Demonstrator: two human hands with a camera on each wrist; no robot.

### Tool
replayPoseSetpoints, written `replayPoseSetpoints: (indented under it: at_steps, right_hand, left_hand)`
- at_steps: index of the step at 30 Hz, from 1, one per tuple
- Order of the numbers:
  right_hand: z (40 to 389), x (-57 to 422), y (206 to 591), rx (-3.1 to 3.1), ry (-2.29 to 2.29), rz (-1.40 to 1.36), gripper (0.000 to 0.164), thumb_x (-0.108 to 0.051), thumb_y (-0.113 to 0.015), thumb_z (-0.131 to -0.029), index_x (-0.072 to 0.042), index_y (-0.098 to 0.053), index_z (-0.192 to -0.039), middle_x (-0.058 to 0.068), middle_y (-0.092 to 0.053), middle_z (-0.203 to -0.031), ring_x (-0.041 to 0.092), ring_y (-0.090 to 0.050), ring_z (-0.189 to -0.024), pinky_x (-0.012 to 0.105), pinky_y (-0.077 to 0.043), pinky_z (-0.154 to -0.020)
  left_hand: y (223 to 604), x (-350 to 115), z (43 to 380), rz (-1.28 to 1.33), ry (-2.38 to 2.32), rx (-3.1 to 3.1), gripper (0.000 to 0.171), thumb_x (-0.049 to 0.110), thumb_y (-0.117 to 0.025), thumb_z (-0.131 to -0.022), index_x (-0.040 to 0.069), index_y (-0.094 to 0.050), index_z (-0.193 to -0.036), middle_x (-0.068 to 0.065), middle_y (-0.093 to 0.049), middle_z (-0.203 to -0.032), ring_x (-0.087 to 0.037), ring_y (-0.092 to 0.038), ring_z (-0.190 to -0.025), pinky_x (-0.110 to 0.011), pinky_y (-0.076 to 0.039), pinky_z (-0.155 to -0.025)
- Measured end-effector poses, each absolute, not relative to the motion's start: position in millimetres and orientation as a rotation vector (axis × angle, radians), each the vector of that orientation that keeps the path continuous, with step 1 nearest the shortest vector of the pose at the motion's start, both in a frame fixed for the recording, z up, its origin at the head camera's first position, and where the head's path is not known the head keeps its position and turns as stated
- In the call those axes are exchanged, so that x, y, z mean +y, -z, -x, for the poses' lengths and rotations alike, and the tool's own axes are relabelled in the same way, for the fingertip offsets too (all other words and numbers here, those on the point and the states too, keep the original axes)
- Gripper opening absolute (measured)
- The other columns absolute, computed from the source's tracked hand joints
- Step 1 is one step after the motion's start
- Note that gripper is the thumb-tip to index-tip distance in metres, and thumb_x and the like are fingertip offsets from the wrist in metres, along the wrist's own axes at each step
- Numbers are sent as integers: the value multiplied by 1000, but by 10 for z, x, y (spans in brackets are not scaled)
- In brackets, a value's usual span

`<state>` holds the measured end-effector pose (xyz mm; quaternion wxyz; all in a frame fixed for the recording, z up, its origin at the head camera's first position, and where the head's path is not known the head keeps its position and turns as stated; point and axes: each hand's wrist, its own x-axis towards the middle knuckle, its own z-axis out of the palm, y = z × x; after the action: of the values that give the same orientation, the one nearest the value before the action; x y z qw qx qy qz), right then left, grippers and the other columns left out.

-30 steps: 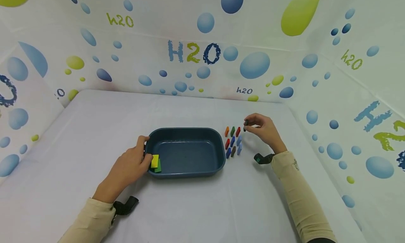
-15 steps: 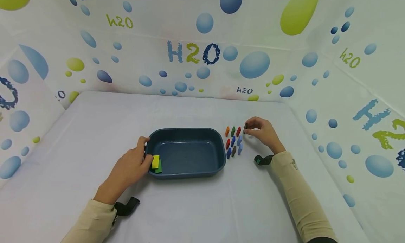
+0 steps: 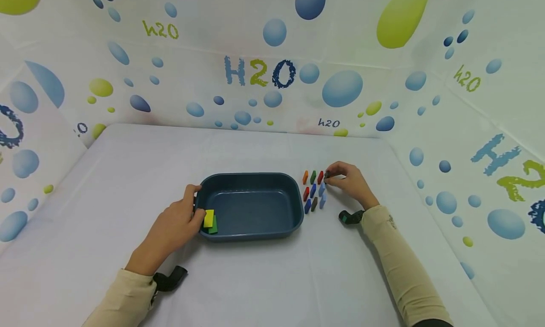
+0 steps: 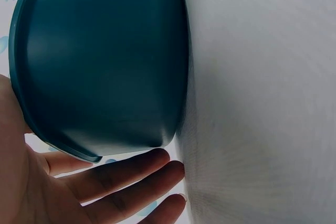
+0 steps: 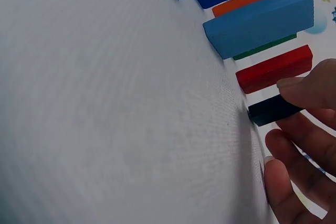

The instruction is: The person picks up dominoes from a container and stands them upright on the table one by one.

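My left hand (image 3: pixel 176 225) rests at the left end of a dark blue plastic tub (image 3: pixel 251 235), thumb and index finger at its rim. The left wrist view shows several other left fingers (image 4: pixel 131 174) stretched out below the tub's wall, fairly straight. With thumb and fingertips, my right hand (image 3: pixel 350 180) pinches a small dark block (image 5: pixel 273 109), its lower end at or near the tablecloth. Beside it stands a red block (image 5: pixel 275 69); whether they touch cannot be told. A yellow block (image 3: pixel 208 218) and a green block (image 3: pixel 214 226) lie in the tub's left near corner.
Several coloured blocks stand upright in rows right of the tub, among them an orange block (image 3: pixel 305 177), a dark blue block (image 3: pixel 308 206) and a light blue block (image 3: pixel 322 201). A white cloth (image 3: pixel 264 284) covers the table; a patterned curtain (image 3: pixel 191 57) hangs behind.
My right hand has come down and slightly left with the dark block, closer to the red block at the row's end. The left hand and tub stay put.
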<state>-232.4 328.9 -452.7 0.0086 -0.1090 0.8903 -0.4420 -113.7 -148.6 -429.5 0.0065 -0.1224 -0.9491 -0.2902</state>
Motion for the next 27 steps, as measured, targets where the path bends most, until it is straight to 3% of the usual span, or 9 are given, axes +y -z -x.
replayPoseSetpoints:
  at_steps: [10, 17, 23, 27]
  right_hand:
    - [2325, 3297, 4553, 2843, 1323, 382, 27, -8, -78, -91, -3, -69, -117, 17, -75, -113, 36, -70, -112, 49, -51, -98]
    - [2317, 3296, 4502, 2818, 1240, 365, 36, -8, -76, -91, -2, -66, -125, 19, -72, -121, 39, -68, -118, 56, -49, -104]
    - [2245, 3317, 4239, 2794, 1068, 355, 47, -6, -74, -92, -2, -59, -137, 20, -65, -135, 39, -61, -127, 59, -48, -108]
    - [2146, 3275, 3961, 2878, 1031, 432, 46, -5, -73, -94, -2, -58, -137, 22, -64, -134, 39, -61, -124, 58, -52, -104]
  left_hand:
    - [4284, -1492, 1137, 390, 907, -2972, 53, 16, -48, -101, 1, -34, -150, -4, -51, -71, -17, -47, -56, -33, -38, -52]
    - [4302, -1494, 1105, 383, 923, -2968, 53, 16, -48, -101, 1, -34, -150, -4, -52, -72, -17, -47, -57, -33, -38, -52]
    - [4313, -1498, 1088, 385, 915, -2967, 53, 16, -48, -101, 1, -34, -150, -3, -49, -68, -16, -46, -55, -32, -37, -50]
    - [4281, -1491, 1105, 391, 906, -2969, 53, 17, -48, -101, 1, -34, -150, -3, -47, -65, -17, -46, -53, -32, -38, -50]
